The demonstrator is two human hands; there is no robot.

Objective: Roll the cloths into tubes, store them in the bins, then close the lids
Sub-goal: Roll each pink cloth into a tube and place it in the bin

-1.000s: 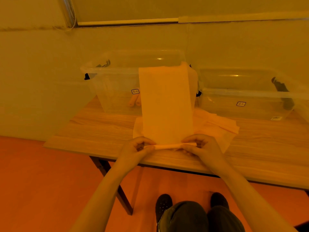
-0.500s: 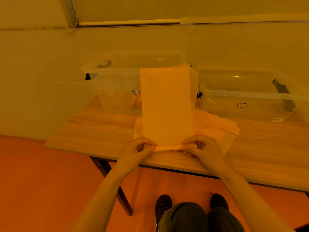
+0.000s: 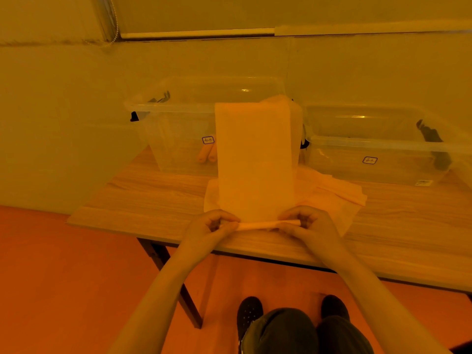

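Left of the grip, the left bin (image 3: 178, 139) holds two rolls (image 3: 207, 155). The left hand (image 3: 208, 227) and right hand (image 3: 310, 224) pinch the rolled near edge of the cloth (image 3: 255, 159), which lies away over the pile (image 3: 329, 195); the right bin (image 3: 378, 149) stands beyond.

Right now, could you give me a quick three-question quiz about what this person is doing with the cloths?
1. True or false: both the left hand and right hand pinch the rolled edge of the cloth.
2. Where are the finished rolls? A) left bin B) right bin C) floor
3. Fill in: more cloths lie in a pile on the ____.

Key: 1 true; 2 A; 3 table.
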